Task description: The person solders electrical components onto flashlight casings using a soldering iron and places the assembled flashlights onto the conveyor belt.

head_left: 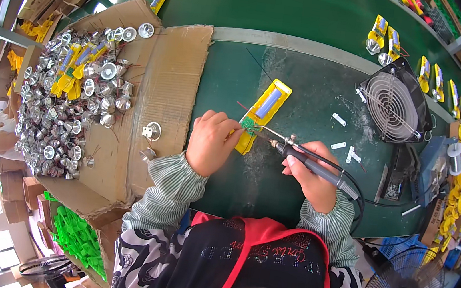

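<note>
On the green bench a yellow flashlight housing [279,89] lies tilted, with a bluish cylindrical battery [269,103] set in it. A small green circuit board [249,124] sits at the housing's lower part, with thin wires beside it. My left hand [212,142] is closed, its thumb and fingertips pinched at the left edge of the board; its grip is partly hidden. In my right hand [314,174] is a soldering iron [319,169], gripped by its dark handle. A thin bent metal tube runs along the iron, and its tip end reaches the board.
To the left stands a cardboard box [174,62] heaped with silver reflector cups [85,88]. Small white parts [339,119] and a square metal fan [394,101] lie on the right. More yellow housings [424,74] line the far belt. A solder spool [455,157] stands far right.
</note>
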Motion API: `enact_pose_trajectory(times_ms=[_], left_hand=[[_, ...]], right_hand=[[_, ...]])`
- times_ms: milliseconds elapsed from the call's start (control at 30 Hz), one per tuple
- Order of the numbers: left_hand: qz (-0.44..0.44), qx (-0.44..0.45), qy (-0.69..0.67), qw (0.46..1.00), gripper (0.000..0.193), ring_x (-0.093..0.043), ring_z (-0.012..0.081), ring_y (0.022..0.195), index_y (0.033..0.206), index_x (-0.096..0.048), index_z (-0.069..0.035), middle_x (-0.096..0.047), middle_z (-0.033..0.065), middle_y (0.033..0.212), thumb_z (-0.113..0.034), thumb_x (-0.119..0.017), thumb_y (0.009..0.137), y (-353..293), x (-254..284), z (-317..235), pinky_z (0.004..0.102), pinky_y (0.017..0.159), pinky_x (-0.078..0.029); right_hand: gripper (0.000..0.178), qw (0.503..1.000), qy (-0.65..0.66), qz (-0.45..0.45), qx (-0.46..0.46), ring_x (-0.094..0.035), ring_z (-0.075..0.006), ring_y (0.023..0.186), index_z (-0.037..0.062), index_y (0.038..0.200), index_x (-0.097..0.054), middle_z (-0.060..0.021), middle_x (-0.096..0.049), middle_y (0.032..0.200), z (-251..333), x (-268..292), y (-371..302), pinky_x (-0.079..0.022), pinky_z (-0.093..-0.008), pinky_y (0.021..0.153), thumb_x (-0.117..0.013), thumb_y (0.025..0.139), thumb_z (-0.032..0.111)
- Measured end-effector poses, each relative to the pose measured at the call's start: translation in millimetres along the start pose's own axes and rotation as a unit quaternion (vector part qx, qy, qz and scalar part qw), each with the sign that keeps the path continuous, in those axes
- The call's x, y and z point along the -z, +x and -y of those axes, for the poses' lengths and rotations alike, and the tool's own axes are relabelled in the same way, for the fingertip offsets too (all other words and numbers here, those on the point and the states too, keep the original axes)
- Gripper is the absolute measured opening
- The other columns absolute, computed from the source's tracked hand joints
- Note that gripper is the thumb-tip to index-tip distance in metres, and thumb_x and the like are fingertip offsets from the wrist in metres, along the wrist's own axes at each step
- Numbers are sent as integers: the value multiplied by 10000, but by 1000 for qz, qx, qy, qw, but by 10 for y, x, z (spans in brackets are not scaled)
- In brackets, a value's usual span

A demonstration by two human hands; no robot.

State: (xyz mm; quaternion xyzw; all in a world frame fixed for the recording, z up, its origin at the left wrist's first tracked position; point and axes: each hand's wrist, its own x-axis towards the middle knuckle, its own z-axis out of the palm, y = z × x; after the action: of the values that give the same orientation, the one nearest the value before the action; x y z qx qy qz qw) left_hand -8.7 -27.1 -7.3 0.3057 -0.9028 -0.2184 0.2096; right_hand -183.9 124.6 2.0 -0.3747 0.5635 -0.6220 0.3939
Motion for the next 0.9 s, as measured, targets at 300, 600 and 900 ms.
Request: enact_pose_trajectory(times_ms=[300,600,900], left_hand=[[23,-10,1,1000,55,-486,237,638,765,-634,-33,-511,62,641,-85,-643,751,23,19,-2,361,602,-399],[74,32,13,997,81,-522,249,779,801,-659,-73,-549,42,735,-139,-625,767,43,32,-2,388,708,-389],[66,26,12,997,85,-519,258,781,804,-662,-74,-551,42,738,-142,-627,769,34,41,-3,386,705,-388]], right_hand=[[148,1000,21,-2,-21,-639,-131,643,-53,917,-548,-114,-652,759,-47,1,22,-530,-246,586,-622,795,-13],[166,999,-22,23,-4,-642,-120,647,-60,923,-546,-98,-657,764,-106,45,49,-520,-238,585,-626,794,7],[171,998,41,-25,-30,-637,-137,650,-53,941,-524,-127,-651,776,-23,65,24,-536,-256,595,-614,803,-6]])
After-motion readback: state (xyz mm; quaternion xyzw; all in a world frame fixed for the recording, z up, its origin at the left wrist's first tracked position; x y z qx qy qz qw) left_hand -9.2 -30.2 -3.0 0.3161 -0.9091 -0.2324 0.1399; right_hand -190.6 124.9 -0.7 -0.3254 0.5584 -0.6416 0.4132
